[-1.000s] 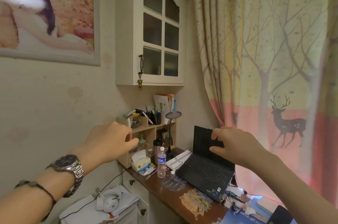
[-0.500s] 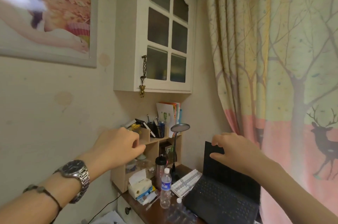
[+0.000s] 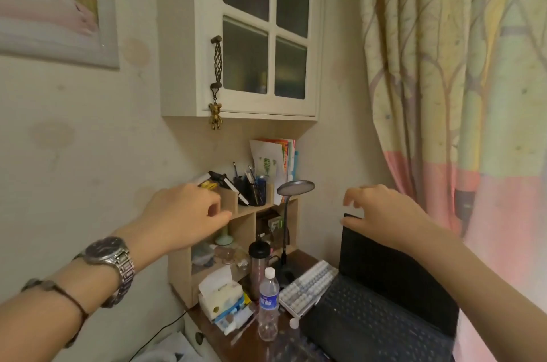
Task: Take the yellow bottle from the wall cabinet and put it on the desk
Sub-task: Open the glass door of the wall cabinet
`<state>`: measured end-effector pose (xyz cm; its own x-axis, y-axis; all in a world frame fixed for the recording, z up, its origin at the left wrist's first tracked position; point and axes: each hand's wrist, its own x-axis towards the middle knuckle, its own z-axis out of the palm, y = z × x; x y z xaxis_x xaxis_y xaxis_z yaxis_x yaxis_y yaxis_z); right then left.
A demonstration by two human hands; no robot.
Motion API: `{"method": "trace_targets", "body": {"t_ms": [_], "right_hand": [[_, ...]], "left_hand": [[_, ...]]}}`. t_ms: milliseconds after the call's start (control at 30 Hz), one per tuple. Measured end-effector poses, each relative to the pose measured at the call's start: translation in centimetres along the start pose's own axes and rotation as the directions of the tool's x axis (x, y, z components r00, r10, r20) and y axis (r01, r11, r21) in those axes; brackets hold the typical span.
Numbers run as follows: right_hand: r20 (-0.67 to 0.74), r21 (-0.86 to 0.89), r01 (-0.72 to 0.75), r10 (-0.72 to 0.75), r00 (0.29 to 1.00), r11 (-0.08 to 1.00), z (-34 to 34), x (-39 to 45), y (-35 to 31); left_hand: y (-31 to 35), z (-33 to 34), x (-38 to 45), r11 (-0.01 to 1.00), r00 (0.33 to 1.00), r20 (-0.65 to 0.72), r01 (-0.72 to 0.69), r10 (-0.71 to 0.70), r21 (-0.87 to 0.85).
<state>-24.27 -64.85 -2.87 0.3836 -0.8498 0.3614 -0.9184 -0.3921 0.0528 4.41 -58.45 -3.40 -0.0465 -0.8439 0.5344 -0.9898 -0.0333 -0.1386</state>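
Behind shut wall cabinet glass | bottle orientation unreadable | hands empty

Over the last second the person has stepped closer to the wall cabinet, whose closed glazed door and twisted handle now loom larger and nearer. Both arms have risen: the left hand, fingers loosely curled, now sits level with the top of the wooden organiser, and the right hand, fingers spread and empty, has lifted above the laptop lid. Less of the desk remains in sight.
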Motion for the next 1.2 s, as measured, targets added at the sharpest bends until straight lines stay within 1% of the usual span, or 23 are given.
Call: {"method": "trace_targets", "body": {"t_ms": [100,200,267,367,500,567,667,833,933,1033,1133,1200], "right_hand": [[0.008,-0.002,0.034,-0.034,0.999,0.999,1.9,4.6,1.5],[0.009,-0.025,0.062,-0.062,0.998,0.998,2.6,9.7,2.7],[-0.024,-0.019,0.081,-0.082,0.996,0.997,2.3,13.0,3.2],[-0.074,-0.012,0.107,-0.108,0.991,0.994,1.5,16.3,3.4],[-0.14,0.031,0.144,-0.139,0.98,0.989,2.1,19.0,3.2],[-0.142,0.042,0.159,-0.152,0.978,0.986,2.5,19.9,2.7],[-0.157,0.04,0.189,-0.18,0.971,0.981,3.0,21.0,2.1],[-0.207,0.03,0.22,-0.209,0.956,0.975,2.6,23.0,0.5],[-0.242,0.048,0.237,-0.219,0.945,0.97,2.1,24.5,-1.1],[-0.27,0.073,0.246,-0.218,0.938,0.966,1.8,26.3,-3.3],[-0.292,0.116,0.255,-0.212,0.932,0.96,0.9,29.3,-6.1],[-0.331,0.158,0.256,-0.194,0.924,0.954,-0.1,31.5,-8.3]], "left_hand": [[0.0,3.1,3.2,0.999,1.0,0.018,-0.004,0.003,0.043],[-0.3,5.0,7.4,0.999,0.998,0.013,0.054,-0.054,-0.004],[-0.6,5.3,10.0,0.997,0.997,-0.019,0.075,-0.076,-0.024],[-1.1,5.2,12.8,0.997,0.996,-0.041,0.078,-0.078,0.002],[-1.7,5.0,15.2,0.995,0.994,-0.068,0.091,-0.089,0.028],[-2.0,5.2,15.9,0.994,0.994,-0.06,0.098,-0.095,0.039],[-2.9,5.6,16.8,0.993,0.993,-0.056,0.108,-0.105,0.045],[-5.6,5.4,18.5,0.992,0.988,-0.107,0.116,-0.11,0.05],[-7.9,4.9,20.4,0.991,0.982,-0.154,0.12,-0.11,0.059],[-10.6,4.4,23.0,0.993,0.967,-0.239,0.103,-0.086,0.057],[-13.3,4.1,25.4,0.996,0.935,-0.344,0.087,-0.086,-0.011],[-15.1,4.1,26.6,0.997,0.905,-0.419,0.059,-0.074,-0.05]]}}
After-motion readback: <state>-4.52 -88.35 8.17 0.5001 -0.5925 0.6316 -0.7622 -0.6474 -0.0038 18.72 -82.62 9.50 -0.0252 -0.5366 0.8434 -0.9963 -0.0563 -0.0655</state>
